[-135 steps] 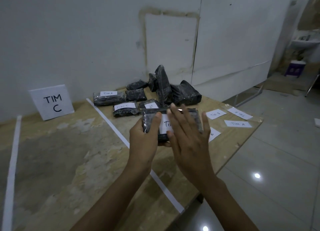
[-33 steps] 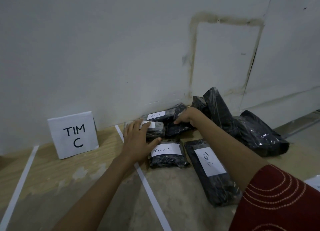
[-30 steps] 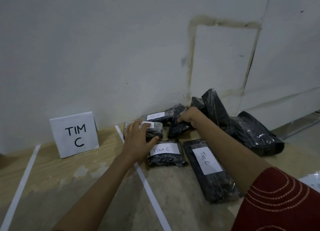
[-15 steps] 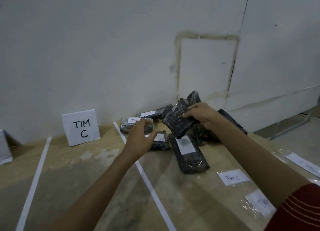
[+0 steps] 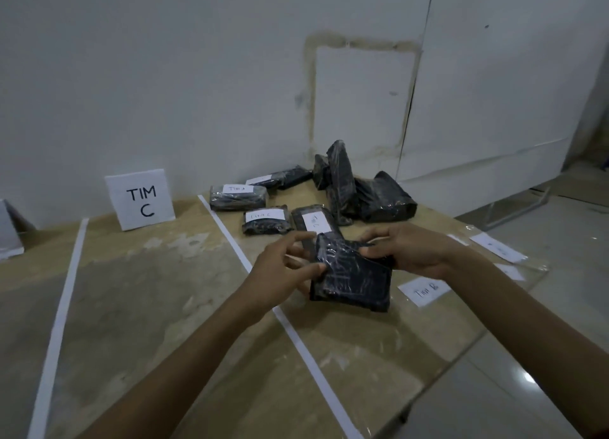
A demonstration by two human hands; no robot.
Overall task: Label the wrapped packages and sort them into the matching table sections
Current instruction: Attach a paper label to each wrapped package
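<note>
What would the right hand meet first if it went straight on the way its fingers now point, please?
Probably the left hand: the right hand points leftward across the black wrapped package that both hold, though depth is unclear.

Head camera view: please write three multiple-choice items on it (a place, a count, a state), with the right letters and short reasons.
1. Where does the TIM C sign stand?
A. Between the two white tape lines, by the wall
B. On the floor
C. On top of a package

2. How many packages lying on the table show a white label?
A. One
B. Four
C. Eight

3. What is the state of the unlabelled black package?
A. It lies untouched on the table
B. Both hands hold it
C. Only one hand holds it

1 A: it stands on the table between them.
2 B: four labelled packages lie there.
3 B: the left hand and the right hand both grip it.
</note>
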